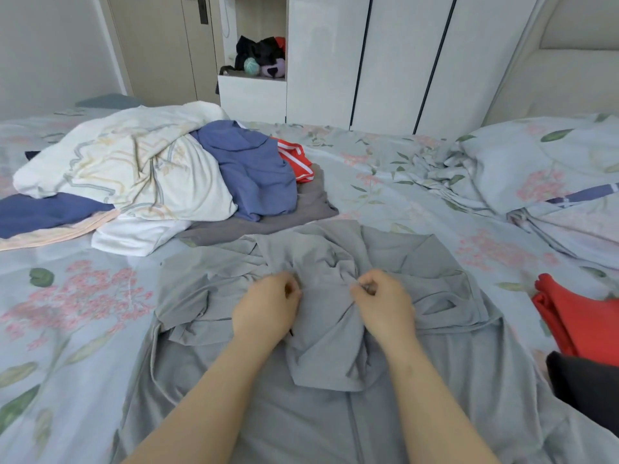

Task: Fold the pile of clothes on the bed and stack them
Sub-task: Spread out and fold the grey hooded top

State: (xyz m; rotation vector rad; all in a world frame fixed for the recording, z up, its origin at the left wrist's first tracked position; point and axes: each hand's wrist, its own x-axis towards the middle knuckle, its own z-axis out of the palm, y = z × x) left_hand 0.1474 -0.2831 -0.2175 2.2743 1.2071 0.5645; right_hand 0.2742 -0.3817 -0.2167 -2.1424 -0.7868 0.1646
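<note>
Head view | unfolded pile (150, 182) far left on floral bed (402, 195) | left hand (268, 308) fingers curled, pinching grey garment (328, 363) spread mid-bed | right hand (385, 303) pinching same bunched cloth | red garment (579, 323) right edge

Centre: garment (335, 413) on bed (83, 329); clothes pile (251, 172) behind, left; pillow (536, 162) far right.

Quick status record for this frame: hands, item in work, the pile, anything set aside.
left hand: pinches bunched fabric of the grey garment
right hand: pinches the same bunch
garment state: spread on the bed sheet, crumpled at the middle, unfolded
pile: far left, unfolded; white patterned cloth, blue garment, red striped garment
set aside: red cloth at right edge, black fabric just nearer
</note>
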